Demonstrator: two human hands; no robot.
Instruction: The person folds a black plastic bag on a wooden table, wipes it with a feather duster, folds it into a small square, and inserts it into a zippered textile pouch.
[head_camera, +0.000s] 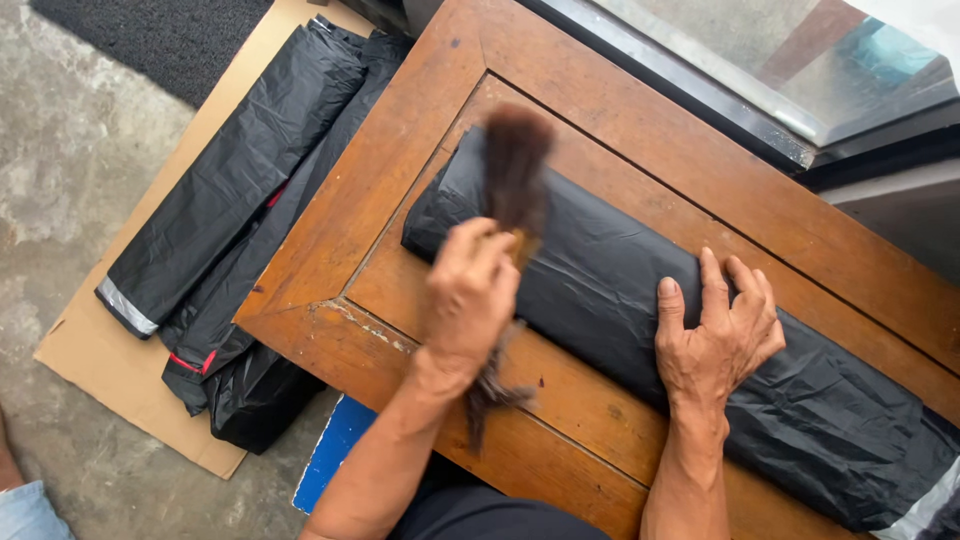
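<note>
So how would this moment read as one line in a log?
left hand: grips brush, blurred, over black wrapped bundle | right hand: flat on bundle | bundle: on wooden table

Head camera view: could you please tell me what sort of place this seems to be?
Probably a small informal workshop or porch beside a window. A wooden table stands on rough concrete floor, with black wrapped bundles stacked on cardboard beside it.

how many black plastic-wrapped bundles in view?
3, maybe more hidden: one on the wooden table under the right hand; two long ones on the cardboard at left, and.
</note>
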